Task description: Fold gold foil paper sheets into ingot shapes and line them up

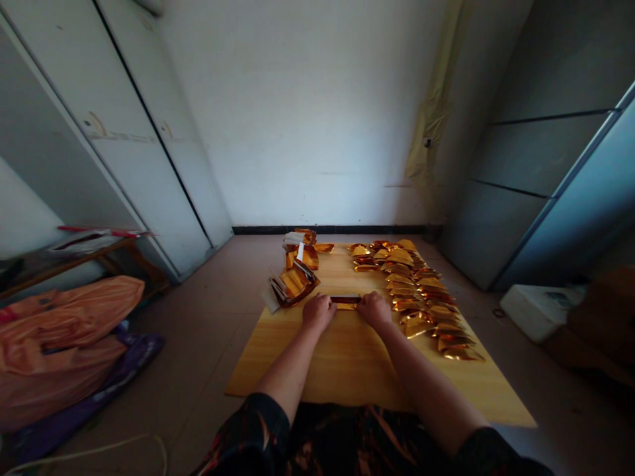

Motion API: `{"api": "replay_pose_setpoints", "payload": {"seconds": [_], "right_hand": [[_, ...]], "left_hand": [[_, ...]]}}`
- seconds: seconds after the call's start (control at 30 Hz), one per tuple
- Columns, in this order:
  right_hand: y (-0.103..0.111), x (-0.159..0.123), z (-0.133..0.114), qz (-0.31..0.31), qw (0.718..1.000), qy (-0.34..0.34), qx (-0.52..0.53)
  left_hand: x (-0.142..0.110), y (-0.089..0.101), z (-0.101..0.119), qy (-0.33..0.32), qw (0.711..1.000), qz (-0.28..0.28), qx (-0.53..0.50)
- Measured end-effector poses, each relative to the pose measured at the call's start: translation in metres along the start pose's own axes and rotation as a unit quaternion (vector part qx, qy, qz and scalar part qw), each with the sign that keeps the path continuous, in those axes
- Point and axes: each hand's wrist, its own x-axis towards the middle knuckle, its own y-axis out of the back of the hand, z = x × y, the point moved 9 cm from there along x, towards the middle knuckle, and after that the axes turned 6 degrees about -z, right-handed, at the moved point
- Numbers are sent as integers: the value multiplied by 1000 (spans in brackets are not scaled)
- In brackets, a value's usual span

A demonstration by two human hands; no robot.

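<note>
Between my two hands, just above or on the wooden table [357, 370], is a narrow folded strip of gold foil paper [346, 301], dark along its top edge. My left hand [318, 311] grips its left end with fingers curled round. At the right end, my right hand [376, 309] closes on it in the same way. Beyond my left hand lies a bent stack of gold foil sheets [296, 281] with pale edges. Close to the right hand begin rows of folded gold foil pieces [401, 287].
More foil sheets [303, 256] lie at the table's far left. A white wall [317, 132] stands behind, with a grey cabinet [163, 132] left and a refrigerator [526, 158] right. Orange cloth [74, 317] is piled at left; a white box [533, 311] sits on the floor at right.
</note>
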Motion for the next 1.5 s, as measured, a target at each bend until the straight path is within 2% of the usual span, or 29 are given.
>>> {"api": "replay_pose_setpoints", "payload": {"seconds": [0.37,0.57,0.67,0.73,0.83,0.9,0.97,1.17,1.4,1.5], "right_hand": [[-3,11,3,-95,994,-53,5],[0,11,1,-109,992,-63,13],[2,11,0,-103,993,-60,2],[3,9,-1,-82,995,-53,-4],[3,7,-10,-38,999,-11,-26],[1,5,-22,-19,997,40,-56],[-4,3,-31,-19,995,71,-73],[-10,8,-30,-51,997,48,-38],[-6,3,-28,-60,998,6,-7],[-3,0,-30,-63,998,-3,-13]], "left_hand": [[0,1,5,27,997,-9,72],[-1,1,5,51,996,-7,69],[-5,5,7,56,996,16,69],[-8,9,13,37,995,43,78],[-10,10,29,-35,992,62,100],[-10,8,38,-77,991,57,98],[-8,5,40,-86,992,38,81],[-2,-1,27,-50,999,-14,10],[-2,2,15,23,1000,-1,-19],[-4,4,14,33,999,1,-21]]}}
